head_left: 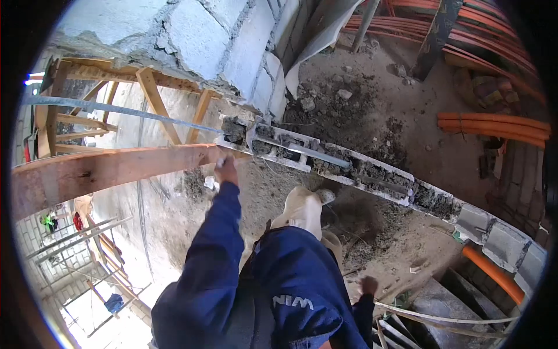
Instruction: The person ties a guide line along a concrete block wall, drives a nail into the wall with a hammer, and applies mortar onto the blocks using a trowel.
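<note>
My left hand (225,168) is raised at the end of the wooden plank (104,171), with its fingers at the plank's edge beside the block wall. The fingers look bent, but whether they grip the plank is unclear. My right hand (368,285) hangs low beside my body, small and dark, its fingers not clear. In front of me runs a low wall of hollow blocks (366,177), its cavities partly filled with rough mortar. A grey pipe (319,156) lies along its top.
A block wall (197,41) rises at the upper left, over timber props (157,104). Orange pipes (494,127) lie at the right, with an orange tube (494,273) below. Rubble (344,94) covers the ground beyond the low wall. A long metal bar (128,110) crosses the left.
</note>
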### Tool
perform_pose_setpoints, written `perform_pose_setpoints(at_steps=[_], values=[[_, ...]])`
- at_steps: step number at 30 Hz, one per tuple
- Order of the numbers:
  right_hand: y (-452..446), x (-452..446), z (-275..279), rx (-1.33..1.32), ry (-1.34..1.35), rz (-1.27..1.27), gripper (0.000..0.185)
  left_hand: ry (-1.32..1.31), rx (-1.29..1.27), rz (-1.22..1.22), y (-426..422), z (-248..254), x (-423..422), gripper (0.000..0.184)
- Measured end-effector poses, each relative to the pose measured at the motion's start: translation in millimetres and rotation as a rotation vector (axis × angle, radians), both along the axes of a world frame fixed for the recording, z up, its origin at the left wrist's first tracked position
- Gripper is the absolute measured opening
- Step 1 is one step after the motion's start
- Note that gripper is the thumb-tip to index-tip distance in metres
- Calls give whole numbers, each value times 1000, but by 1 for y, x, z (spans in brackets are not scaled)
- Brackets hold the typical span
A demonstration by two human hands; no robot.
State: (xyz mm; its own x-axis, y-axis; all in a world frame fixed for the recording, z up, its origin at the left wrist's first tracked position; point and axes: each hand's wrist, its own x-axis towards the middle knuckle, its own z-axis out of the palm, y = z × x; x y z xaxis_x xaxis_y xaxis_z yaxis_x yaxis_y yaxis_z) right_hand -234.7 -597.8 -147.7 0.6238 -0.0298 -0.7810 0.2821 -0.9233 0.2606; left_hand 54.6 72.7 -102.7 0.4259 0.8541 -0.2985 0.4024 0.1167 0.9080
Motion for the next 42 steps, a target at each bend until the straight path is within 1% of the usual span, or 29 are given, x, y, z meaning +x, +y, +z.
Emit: perform_pose_setpoints(at_steps=[1,2,3,4,5,8,9,11,12,13,14,15,17,18,19,20,22,25,28,29,31,33,34,36,37,39,40,41,42], values=[[-15,4,21,-140,71,-92,44,85,135,-106,-12,15,-15,24],[-33,-2,30,-295,101,-153,37,109,186,-170,-39,53,-20,23],[-41,7,56,-296,173,-310,31,131,238,-232,-62,83,-27,23],[-62,-2,47,-415,281,-291,29,186,212,-298,-68,83,-41,22],[-120,-45,7,-392,131,-66,29,238,183,-363,-74,81,-53,20],[-97,-6,20,-332,182,-259,26,0,218,-568,-103,99,-67,20],[-65,23,31,-370,91,-148,25,-9,214,-613,-114,115,-66,19],[-34,45,24,527,-652,-915,22,-26,212,-700,-135,153,-67,17],[-14,72,22,158,-531,-129,26,-51,302,-807,-139,157,-71,17],[17,96,15,354,-857,-178,28,-72,394,-912,-141,160,-78,17],[57,133,37,637,-781,-173,25,-91,489,-1018,-144,163,-86,17],[99,153,70,886,-721,-361,26,-66,521,-1106,-147,165,-94,18],[210,210,174,1400,-593,-774,32,-111,484,-1203,-156,169,-109,14],[245,218,198,1484,-589,-674,37,-132,462,-1257,-158,172,-117,11],[271,224,215,1541,-424,-785,39,-145,457,-1360,-159,176,-124,14],[293,228,228,1591,-254,-890,41,-231,508,-1458,-160,172,-132,13],[326,229,246,1790,-227,-706,48,-406,600,-1642,-158,159,-149,12],[347,229,237,1575,70,-839,51,-304,707,-1914,-158,170,-170,16],[367,223,237,1652,-22,-1160,49,-233,661,-2001,-152,154,-193,17],[368,220,238,1674,-28,-1220,43,-205,676,-2043,-151,147,-198,17],[371,215,236,1729,74,-1243,40,-147,713,-2123,-147,134,-204,18],[380,214,224,1793,112,-1249,35,-191,646,-2044,-139,132,-201,21],[384,213,220,1784,93,-1224,34,-207,607,-2005,-134,132,-201,23],[397,218,226,1769,59,-1172,32,-56,664,-1902,-114,161,-193,25],[402,223,233,1605,-41,-955,29,20,690,-1846,-103,177,-186,27],[416,238,254,1272,-210,-533,24,302,630,-1834,-63,195,-168,38],[423,243,243,1180,-242,-257,22,454,591,-1823,-44,204,-159,43],[428,247,225,1079,-270,13,20,519,511,-1747,-30,219,-147,43],[442,254,229,968,-304,280,18,576,439,-1668,-17,235,-130,44]])
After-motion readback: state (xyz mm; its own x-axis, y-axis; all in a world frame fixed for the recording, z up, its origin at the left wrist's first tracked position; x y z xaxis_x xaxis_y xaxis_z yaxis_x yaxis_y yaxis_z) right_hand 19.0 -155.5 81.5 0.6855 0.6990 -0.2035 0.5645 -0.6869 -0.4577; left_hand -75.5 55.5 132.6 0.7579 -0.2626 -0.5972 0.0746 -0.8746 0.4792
